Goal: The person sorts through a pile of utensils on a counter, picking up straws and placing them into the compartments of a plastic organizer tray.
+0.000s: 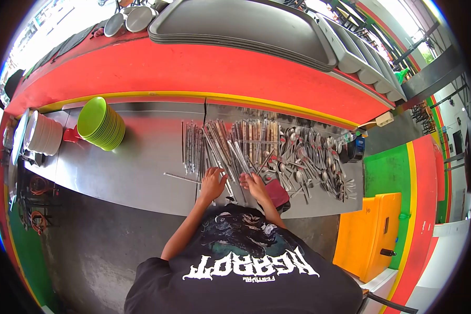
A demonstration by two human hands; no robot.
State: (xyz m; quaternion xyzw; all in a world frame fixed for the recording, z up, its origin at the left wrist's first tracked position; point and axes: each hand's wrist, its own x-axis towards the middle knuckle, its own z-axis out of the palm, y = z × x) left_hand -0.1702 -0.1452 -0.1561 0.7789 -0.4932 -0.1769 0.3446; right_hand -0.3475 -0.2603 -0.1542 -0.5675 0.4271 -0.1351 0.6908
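Long, thin, chopstick-like sticks [192,149] lie in rows on the steel counter, several of them in clear sleeves. My left hand [213,184] rests over the near ends of the middle sticks, its fingers loosely curved and apart. My right hand [254,187] has its fingers closed around the near end of a clear-sleeved cutlery packet [237,155], which points away from me. Loose spoons and forks [303,162] spread in a heap to the right. A dark red cloth [277,194] lies beside my right hand. One stick [181,178] lies alone at the left.
Stacked green bowls [102,125] and white bowls [44,135] stand at the counter's left. Grey trays [240,26] and a sectioned cutlery holder [358,52] sit on the red ledge above. A dark blue container [356,148] stands at right, above a yellow-orange cabinet [363,235].
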